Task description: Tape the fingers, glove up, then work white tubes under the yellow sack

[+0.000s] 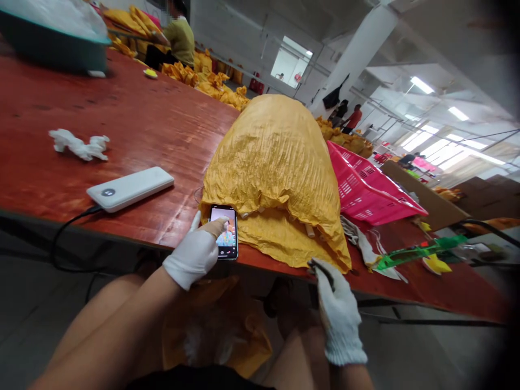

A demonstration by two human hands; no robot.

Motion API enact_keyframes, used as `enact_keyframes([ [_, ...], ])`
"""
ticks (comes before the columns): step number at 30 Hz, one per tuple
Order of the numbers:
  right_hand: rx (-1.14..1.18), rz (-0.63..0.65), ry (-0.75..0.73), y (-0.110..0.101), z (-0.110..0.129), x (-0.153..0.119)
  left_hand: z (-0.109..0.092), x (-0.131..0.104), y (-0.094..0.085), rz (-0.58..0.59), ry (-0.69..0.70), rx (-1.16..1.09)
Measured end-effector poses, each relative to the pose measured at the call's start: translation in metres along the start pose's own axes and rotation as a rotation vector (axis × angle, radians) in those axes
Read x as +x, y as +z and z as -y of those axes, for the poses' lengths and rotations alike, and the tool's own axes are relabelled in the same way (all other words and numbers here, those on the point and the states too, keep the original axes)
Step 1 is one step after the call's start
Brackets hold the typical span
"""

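A phone [231, 246] with a lit screen lies at the table's front edge, against the open mouth of a large full yellow sack [276, 157]. My left hand [195, 252], in a white glove with bare fingertips, is at the phone, its index finger stretched over the screen and its thumb apart. My right hand [335, 303], in a white knitted glove, is by the sack's lower right corner, fingers curled around a small dark thing I cannot make out.
On the red table [162, 119] are a white power bank [132, 189] with a cable, crumpled white material [79, 145] and a green basin [52, 49]. A pink basket [365, 184] and a green strip [422, 252] lie right. People are farther back.
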State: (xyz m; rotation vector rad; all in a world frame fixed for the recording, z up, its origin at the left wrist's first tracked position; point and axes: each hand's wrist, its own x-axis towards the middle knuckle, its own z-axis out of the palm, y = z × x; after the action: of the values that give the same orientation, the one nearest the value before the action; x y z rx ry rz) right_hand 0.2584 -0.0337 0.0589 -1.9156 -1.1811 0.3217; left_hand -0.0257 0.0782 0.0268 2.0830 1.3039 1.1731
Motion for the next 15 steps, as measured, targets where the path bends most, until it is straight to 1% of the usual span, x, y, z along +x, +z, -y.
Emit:
enact_keyframes([
  [2, -0.03, -0.04, -0.088, 0.003, 0.007, 0.03, 0.002, 0.007, 0.0, 0.013, -0.006, 0.026],
  [4, -0.22, 0.007, -0.14, 0.01, 0.011, 0.06, 0.005, 0.013, -0.001, -0.017, -0.031, 0.098],
  [6, -0.474, 0.09, -0.154, 0.019, 0.011, 0.086, 0.008, 0.015, -0.004, -0.096, -0.075, 0.167],
  [8, -0.64, 0.122, -0.129, 0.031, 0.008, 0.107, 0.01, 0.014, -0.008, -0.186, -0.096, 0.168],
  [11, -0.694, 0.082, -0.089, 0.047, 0.001, 0.125, 0.011, 0.008, -0.014, -0.255, -0.045, 0.079],
  [13, -0.704, 0.064, -0.077, 0.053, -0.001, 0.129, 0.007, 0.003, -0.016, -0.288, 0.023, 0.011],
  [15, -0.694, 0.051, -0.065, 0.053, -0.001, 0.127, -0.002, -0.005, -0.017, -0.304, 0.093, -0.071],
])
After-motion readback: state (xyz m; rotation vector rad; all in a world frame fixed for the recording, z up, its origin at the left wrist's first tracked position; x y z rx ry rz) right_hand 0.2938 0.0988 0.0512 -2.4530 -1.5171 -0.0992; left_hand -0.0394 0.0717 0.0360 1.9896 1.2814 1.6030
